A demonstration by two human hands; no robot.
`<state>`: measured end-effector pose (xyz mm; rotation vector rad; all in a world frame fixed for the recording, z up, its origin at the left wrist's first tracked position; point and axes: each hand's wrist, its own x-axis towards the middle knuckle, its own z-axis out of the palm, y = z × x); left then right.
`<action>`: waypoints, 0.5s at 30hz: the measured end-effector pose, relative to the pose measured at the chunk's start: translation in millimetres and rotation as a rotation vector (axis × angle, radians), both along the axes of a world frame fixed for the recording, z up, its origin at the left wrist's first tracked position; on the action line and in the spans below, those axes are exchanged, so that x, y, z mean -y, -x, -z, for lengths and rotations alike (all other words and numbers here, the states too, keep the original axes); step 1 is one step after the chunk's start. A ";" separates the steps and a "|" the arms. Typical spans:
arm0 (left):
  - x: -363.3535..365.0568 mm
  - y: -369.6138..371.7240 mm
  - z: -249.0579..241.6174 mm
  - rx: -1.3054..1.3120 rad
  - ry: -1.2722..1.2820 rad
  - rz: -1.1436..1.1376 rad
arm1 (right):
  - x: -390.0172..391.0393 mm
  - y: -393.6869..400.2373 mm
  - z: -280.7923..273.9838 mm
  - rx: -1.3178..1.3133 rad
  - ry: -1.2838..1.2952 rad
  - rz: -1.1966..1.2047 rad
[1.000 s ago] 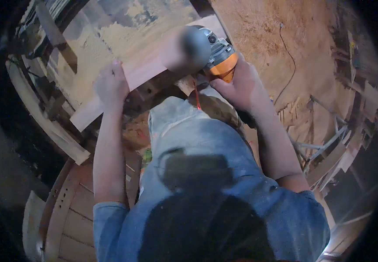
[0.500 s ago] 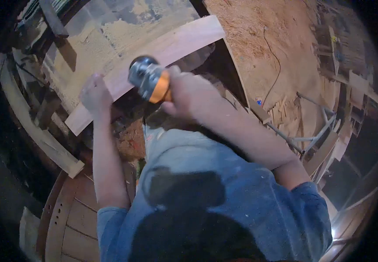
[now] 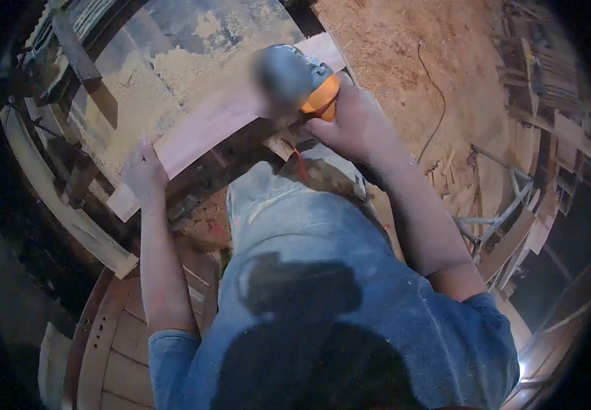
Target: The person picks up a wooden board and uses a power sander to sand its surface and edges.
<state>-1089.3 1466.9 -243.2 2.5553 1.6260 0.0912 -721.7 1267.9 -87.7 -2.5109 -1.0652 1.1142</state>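
Note:
A pale, slightly curved wooden board (image 3: 206, 133) lies slantwise across the front of a dusty work surface. Near its left end, my left hand (image 3: 146, 172) is closed on the board's edge. My right hand (image 3: 353, 119) grips the orange handle of a power tool (image 3: 317, 89) with a grey and black body. The tool's round front part is blurred and overlaps the right half of the board in this view. Its exact kind cannot be made out.
Fine sawdust covers the worktop (image 3: 172, 68) beyond the board. Wood shavings (image 3: 384, 41) spread over the ground at the right, with a dark cable (image 3: 439, 113) across them. A metal frame (image 3: 497, 222) and stacked planks (image 3: 568, 130) stand farther right. A curved timber (image 3: 70, 212) lies at left.
My right hand has carried the power tool up and to the right along the board. My left hand stays at the board's left end.

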 end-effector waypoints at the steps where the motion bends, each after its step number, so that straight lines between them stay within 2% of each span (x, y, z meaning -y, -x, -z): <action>1: 0.2 -1.0 -1.1 0.039 0.012 -0.016 | 3.7 -4.3 3.0 0.007 -0.006 0.009; 5: 4.5 -15.4 -21.6 0.086 0.083 -0.091 | 16.3 -24.4 17.8 -0.052 -0.153 0.033; 7: 0.7 -7.2 -13.4 0.080 0.068 -0.039 | 18.4 -28.0 27.8 -0.013 -0.216 0.065; 10: 0.4 1.1 -8.2 0.023 0.036 -0.018 | 5.6 -24.3 20.3 -0.145 -0.185 0.030; 13: 0.9 -0.9 -2.3 0.067 0.048 -0.054 | -26.1 22.1 -19.4 -0.096 0.153 -0.095; 15: 3.1 -7.4 -9.6 0.097 0.070 -0.070 | -30.6 45.0 -25.6 -0.118 0.106 -0.246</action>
